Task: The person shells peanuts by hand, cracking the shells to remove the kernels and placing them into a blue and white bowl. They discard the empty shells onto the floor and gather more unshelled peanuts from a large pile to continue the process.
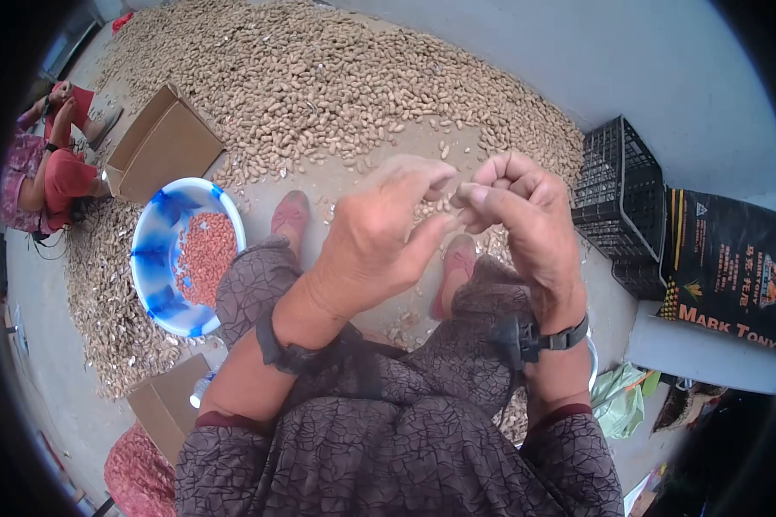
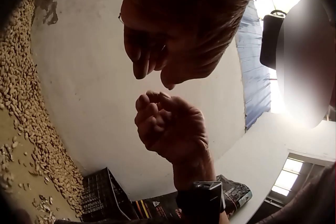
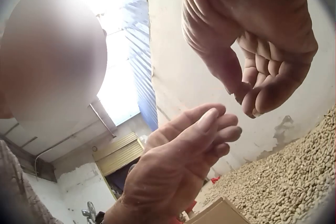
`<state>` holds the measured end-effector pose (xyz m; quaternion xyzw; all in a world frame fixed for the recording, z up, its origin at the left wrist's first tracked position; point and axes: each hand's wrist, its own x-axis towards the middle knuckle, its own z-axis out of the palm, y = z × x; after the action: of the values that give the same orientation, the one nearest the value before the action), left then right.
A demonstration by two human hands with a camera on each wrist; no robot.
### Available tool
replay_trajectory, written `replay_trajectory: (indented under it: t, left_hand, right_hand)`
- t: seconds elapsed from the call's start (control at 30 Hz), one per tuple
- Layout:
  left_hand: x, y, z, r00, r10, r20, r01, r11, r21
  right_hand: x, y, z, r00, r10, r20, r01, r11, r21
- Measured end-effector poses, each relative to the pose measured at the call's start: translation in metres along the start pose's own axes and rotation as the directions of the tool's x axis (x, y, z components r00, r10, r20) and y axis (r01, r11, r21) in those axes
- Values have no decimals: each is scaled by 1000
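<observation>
In the head view my left hand (image 1: 375,233) is raised over the lap, fingers loosely bent, with a gap between thumb and forefinger. Close on its right is my right hand (image 1: 530,224), its fingers curled and its thumb tip against the forefinger. The right wrist view shows those right fingertips (image 3: 245,98) meeting; whether a small thing is between them I cannot tell. There the left hand (image 3: 178,155) has its thumb lying along bent fingers, nothing visible in it. Shelled pink peanuts (image 1: 205,258) lie in a blue and white basin (image 1: 151,267) left of the knees.
A wide heap of unshelled peanuts (image 1: 319,77) spreads along the wall. Cardboard boxes (image 1: 168,142) stand at the left, near a seated person (image 1: 56,168) in red trousers. Black crates (image 1: 616,185) and a printed black sack (image 1: 729,267) are at the right. Shell bits litter the floor.
</observation>
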<state>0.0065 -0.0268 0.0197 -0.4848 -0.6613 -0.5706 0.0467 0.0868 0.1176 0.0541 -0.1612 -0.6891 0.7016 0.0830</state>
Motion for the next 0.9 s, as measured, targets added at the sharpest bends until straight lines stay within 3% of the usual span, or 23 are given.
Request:
replay_trajectory:
  t: [0.13,0.2,0.27,0.47,0.53,0.57,0.67,0.73,0.87,0.9]
  left_hand:
    - [-1,1,-6,993,-111,-36,111,994,-6]
    - [-2,2,-8,982,-183,40,183,983,12]
    - [-3,3,-6,985,-162,52,161,987,24]
    - [-1,6,-6,988,-66,141,54,995,84]
    - [-1,12,-8,949,-204,240,163,971,177]
    - [1,13,-6,948,-206,244,159,967,199]
    - [5,13,-5,930,-219,296,154,961,228]
    - [6,8,-2,929,-184,320,107,964,241]
    - [7,4,4,858,-238,455,118,954,277]
    - [7,2,6,841,-244,484,108,951,291]
  right_hand:
    - [18,0,-47,995,69,-69,-74,994,-80]
    - [29,15,-76,994,67,-81,-77,989,-129]
    - [37,38,-102,977,130,-172,-155,977,-147]
    - [44,174,-162,882,313,-351,-377,917,-129]
    - [41,227,-176,831,396,-390,-465,880,-98]
    - [40,251,-179,799,444,-406,-512,856,-72]
    - [30,315,-178,770,515,-376,-553,833,9]
    - [29,343,-169,696,597,-399,-676,732,-85]
    - [23,385,-160,659,651,-376,-721,690,-69]
    - [20,395,-162,688,650,-323,-688,725,-7]
